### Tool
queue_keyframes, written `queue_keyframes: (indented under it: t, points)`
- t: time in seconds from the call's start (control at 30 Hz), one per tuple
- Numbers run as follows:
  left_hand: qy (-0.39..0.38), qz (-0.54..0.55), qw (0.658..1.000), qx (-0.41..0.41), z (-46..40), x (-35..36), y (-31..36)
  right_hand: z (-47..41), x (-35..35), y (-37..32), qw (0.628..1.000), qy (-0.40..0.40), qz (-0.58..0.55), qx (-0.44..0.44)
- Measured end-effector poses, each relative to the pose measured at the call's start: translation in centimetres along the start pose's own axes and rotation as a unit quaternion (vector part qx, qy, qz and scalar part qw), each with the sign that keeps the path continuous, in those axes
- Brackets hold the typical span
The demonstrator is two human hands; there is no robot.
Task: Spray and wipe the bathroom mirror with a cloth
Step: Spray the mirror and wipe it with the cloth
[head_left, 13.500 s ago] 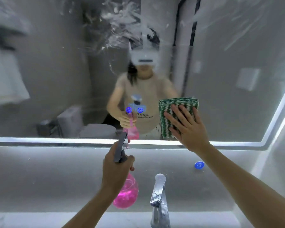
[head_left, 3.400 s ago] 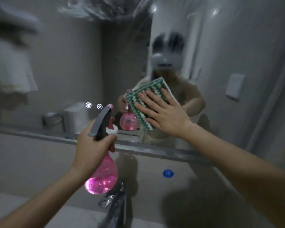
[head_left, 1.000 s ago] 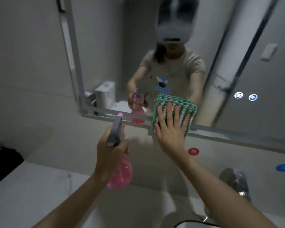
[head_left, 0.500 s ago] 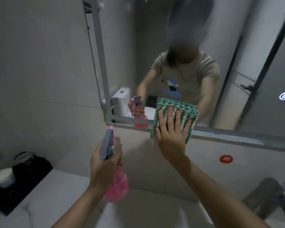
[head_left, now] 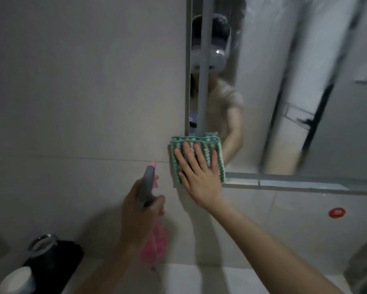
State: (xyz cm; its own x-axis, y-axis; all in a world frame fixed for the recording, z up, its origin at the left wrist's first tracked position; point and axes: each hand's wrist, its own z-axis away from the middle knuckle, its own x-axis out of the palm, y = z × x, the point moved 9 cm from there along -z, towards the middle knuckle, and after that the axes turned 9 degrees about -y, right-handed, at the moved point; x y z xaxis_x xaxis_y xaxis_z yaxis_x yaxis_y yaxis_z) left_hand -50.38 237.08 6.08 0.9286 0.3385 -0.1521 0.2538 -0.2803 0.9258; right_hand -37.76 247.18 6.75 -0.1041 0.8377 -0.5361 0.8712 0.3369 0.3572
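The bathroom mirror (head_left: 284, 85) fills the upper right, its grey frame running down at the left and along the bottom. A folded green-and-white cloth (head_left: 208, 145) lies flat over the mirror's lower left corner, half on the wall tile. My right hand (head_left: 196, 177) presses it there with straight, spread fingers. My left hand (head_left: 141, 211) grips the neck of a pink spray bottle (head_left: 155, 245) with a grey trigger head, held below and left of the cloth, nozzle pointing up at the wall.
Grey wall tiles (head_left: 82, 81) cover the left. A black holder with a silver ring (head_left: 51, 257) and a white cup (head_left: 17, 281) sit at the bottom left on the white counter (head_left: 199, 279). A red round sticker (head_left: 337, 212) is on the wall under the mirror.
The cloth and my right hand have slid left along the mirror's bottom edge to its lower left corner. My view has swung left with them. My left hand still holds the bottle.
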Motion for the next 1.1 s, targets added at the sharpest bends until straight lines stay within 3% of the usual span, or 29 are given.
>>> queue_keyframes:
  t: [0.1,0.27,0.43,0.53,0.8,1.1]
  points:
    - [-0.022,-0.018,0.999,0.043,-1.6,-0.7,2.4,-3.9,-2.5,0.8,0.996,0.014,0.039,-0.079]
    - [-0.017,0.056,0.995,0.081,-4.9,-0.6,6.9,-10.7,-8.0,5.3,0.984,0.039,0.074,-0.159]
    - [-0.063,0.044,0.987,0.143,-7.9,2.2,14.6,-17.4,-13.0,9.8,0.943,0.054,0.170,-0.279]
    - [-0.049,0.055,0.982,0.173,-9.4,3.6,19.0,-20.1,-15.5,13.0,0.924,0.065,0.214,-0.311]
    - [-0.082,0.061,0.969,0.225,-10.3,7.6,23.7,-17.6,-18.1,25.2,0.962,0.089,0.199,-0.164]
    - [-0.100,0.042,0.980,0.165,-9.1,11.1,20.0,-11.9,-16.4,29.8,0.987,0.055,0.148,-0.037]
